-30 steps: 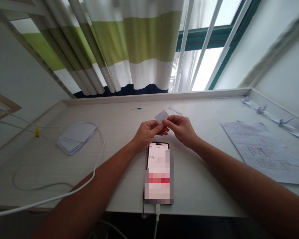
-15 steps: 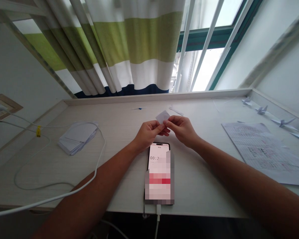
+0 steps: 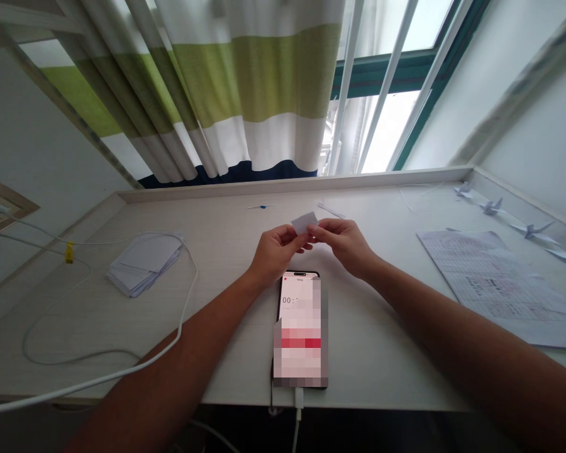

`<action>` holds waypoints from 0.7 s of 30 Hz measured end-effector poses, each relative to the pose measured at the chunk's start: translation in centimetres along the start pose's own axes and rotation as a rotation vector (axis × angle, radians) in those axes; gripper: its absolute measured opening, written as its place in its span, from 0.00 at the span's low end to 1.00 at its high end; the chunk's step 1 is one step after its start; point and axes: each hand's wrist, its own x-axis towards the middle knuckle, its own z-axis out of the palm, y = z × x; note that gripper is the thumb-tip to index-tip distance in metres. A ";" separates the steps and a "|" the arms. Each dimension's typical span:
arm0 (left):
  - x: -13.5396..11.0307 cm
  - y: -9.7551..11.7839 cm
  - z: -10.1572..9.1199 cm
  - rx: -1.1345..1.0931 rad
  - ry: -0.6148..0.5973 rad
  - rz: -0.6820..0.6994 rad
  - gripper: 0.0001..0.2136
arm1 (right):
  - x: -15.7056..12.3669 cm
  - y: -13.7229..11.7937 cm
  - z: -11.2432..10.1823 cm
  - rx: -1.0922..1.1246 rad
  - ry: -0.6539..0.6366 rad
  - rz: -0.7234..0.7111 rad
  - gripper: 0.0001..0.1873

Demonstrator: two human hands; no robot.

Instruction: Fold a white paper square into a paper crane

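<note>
A small piece of white paper (image 3: 304, 222) is held up between my two hands above the desk. My left hand (image 3: 279, 247) pinches its lower edge with thumb and fingers. From the other side my right hand (image 3: 340, 242) grips the lower right corner, the two thumbs almost meeting. Fingertips hide the paper's bottom part, so its folds cannot be made out. Just below the hands lies a phone (image 3: 300, 314) with a lit screen, partly blurred.
A stack of white paper sheets (image 3: 144, 261) lies at the left beside a white cable (image 3: 188, 308) that crosses my left forearm. Written sheets (image 3: 490, 283) lie at the right. Several folded paper cranes (image 3: 532, 230) line the right edge. A thin blue-and-white item (image 3: 263, 206) lies at the back.
The paper's visible part now looks lower and wider, its upper point tipped down. Both hands stay close together with their grip kept. The whole view has shifted slightly.
</note>
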 end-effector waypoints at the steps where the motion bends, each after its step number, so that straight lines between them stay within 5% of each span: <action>1: 0.0 0.0 -0.1 0.005 -0.003 0.007 0.19 | 0.0 0.0 0.0 0.018 -0.012 0.003 0.17; 9: -0.3 0.6 -0.7 0.115 -0.205 -0.135 0.16 | 0.2 -0.2 -1.2 -0.092 -0.053 -0.072 0.21; 13: -0.2 0.3 -0.7 0.103 -0.170 -0.142 0.16 | 0.2 -0.2 -1.4 -0.156 -0.139 -0.072 0.20; 21: 0.0 0.3 -0.8 0.092 -0.047 -0.109 0.15 | 0.2 -0.4 -1.5 -0.231 -0.085 -0.117 0.21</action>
